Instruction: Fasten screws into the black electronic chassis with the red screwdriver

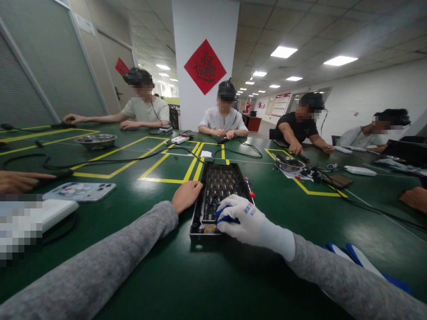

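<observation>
Lengthwise before me on the table lies a black keyboard-like case, its open top showing rows of small shiny parts. My left hand is bare and closes over the case's left edge; its fingertips are hidden there. A white work glove with blue-coated fingers covers my right hand. Its fingers are curled and pressed together over the near end of the case, beside a small yellowish part. Whatever they pinch is hidden. Against the case's right side lies a red-and-black tool, seemingly a screwdriver.
Metal bowls stand at left and right. A phone and a white box lie to my left; a blue-white glove lies by my right forearm. Black cables cross the table. Several people sit around it.
</observation>
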Demonstrator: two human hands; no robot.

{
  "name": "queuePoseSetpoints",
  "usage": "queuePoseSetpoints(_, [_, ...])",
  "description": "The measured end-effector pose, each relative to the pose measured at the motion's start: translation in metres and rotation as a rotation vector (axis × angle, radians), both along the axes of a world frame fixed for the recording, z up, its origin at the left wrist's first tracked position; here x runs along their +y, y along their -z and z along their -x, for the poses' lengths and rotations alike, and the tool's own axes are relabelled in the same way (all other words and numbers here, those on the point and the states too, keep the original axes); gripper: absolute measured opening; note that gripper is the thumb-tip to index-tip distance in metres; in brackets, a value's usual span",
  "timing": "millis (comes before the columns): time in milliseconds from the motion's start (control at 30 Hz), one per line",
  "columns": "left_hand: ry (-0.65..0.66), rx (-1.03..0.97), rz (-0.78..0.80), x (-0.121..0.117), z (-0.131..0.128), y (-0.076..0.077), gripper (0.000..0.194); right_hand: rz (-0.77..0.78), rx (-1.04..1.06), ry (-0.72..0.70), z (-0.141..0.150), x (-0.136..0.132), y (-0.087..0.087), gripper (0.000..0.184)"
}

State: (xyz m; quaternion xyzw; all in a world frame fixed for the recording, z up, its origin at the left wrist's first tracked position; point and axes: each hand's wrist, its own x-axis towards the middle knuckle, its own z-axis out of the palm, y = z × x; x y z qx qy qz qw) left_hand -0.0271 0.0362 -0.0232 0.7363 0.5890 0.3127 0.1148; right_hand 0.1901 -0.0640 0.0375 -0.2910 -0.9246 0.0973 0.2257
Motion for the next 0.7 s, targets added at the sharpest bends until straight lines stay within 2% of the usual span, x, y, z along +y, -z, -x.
queuePoseSetpoints(233, [0.005, 0.002, -0.003, 0.0003, -0.0005, 0.0003, 0.033, -0.048, 0.01, 0.012, 0.0008, 0.0019, 0.0047, 0.016])
queuePoseSetpoints(700, [-0.006, -0.001, 0.0, 0.0, -0.0002, -0.0001, 0.034, -0.03, -0.001, 0.012, 0.0003, 0.0024, 0.0051, 0.016])
